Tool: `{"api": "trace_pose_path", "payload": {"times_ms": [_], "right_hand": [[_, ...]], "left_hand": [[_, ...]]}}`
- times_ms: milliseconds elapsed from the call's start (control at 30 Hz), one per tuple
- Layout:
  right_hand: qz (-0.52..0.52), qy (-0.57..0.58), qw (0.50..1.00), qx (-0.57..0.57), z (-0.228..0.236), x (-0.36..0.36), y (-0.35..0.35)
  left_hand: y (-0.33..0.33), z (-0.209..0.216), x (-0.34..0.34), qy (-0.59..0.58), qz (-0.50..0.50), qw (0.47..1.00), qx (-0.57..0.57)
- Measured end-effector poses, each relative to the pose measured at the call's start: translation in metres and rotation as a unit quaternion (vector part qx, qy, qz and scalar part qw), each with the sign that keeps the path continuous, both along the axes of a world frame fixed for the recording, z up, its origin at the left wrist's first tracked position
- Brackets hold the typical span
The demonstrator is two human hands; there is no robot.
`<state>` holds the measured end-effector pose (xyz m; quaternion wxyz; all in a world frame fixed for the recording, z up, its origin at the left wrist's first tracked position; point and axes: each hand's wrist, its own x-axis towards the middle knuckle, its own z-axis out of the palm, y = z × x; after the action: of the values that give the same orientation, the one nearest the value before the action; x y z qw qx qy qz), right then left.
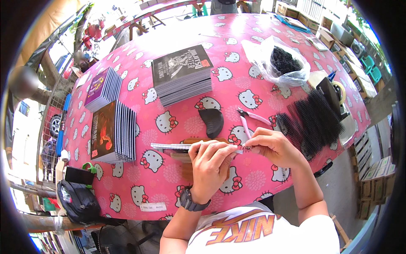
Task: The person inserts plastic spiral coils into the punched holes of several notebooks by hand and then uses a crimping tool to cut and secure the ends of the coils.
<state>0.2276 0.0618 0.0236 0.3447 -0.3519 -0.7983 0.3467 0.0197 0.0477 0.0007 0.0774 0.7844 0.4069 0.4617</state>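
My left hand (212, 163), with a dark watch on its wrist, is closed over a thin booklet (169, 146) held on edge above a brown wooden block (187, 171). At the booklet's right end, my right hand (272, 146) pinches a small dark spiral coil (248, 149) between thumb and fingers. Whether the coil passes through the booklet's holes is too small to tell. Just beyond my right hand lie cutting pliers (249, 122) with pink handles. A black curved piece (212, 122) rests past my left hand.
Stacks of books stand to the left: a grey-black stack (182, 78), a purple one (103, 89) and an orange-black one (113, 133). Many black spiral coils (313, 120) lie at right, near a plastic bag (284, 63) of black material. A pink patterned cloth (169, 173) covers the table.
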Motion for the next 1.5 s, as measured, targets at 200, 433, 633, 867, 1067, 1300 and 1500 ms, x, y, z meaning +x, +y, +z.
{"api": "trace_pose_path", "payload": {"times_ms": [200, 433, 633, 867, 1067, 1300, 1500], "right_hand": [[0.03, -0.083, 0.995, 0.052, 0.008, -0.003, 0.005], [0.091, -0.17, 0.981, 0.038, 0.013, 0.005, 0.007], [-0.039, -0.029, 0.996, -0.07, 0.01, -0.008, -0.007], [-0.025, -0.066, 0.99, -0.125, -0.03, -0.001, 0.086], [0.116, -0.283, 0.952, 0.011, -0.072, -0.049, 0.143], [0.037, -0.351, 0.934, 0.055, -0.076, -0.044, 0.126], [-0.048, 0.072, 0.952, -0.293, -0.083, 0.013, 0.069]], "left_hand": [[-0.003, -0.003, -0.002, -0.002, -0.008, 1.0, 0.01], [-0.001, 0.0, 0.004, 0.001, 0.03, 1.0, -0.008], [-0.002, 0.004, 0.006, 0.036, -0.011, 0.998, -0.054], [0.0, -0.013, 0.005, 0.009, 0.001, 1.0, 0.028], [0.005, -0.015, 0.008, 0.041, 0.009, 0.998, 0.039], [0.007, -0.02, 0.005, 0.031, -0.014, 0.998, 0.055], [0.006, -0.017, -0.001, 0.035, -0.016, 0.998, 0.04]]}}
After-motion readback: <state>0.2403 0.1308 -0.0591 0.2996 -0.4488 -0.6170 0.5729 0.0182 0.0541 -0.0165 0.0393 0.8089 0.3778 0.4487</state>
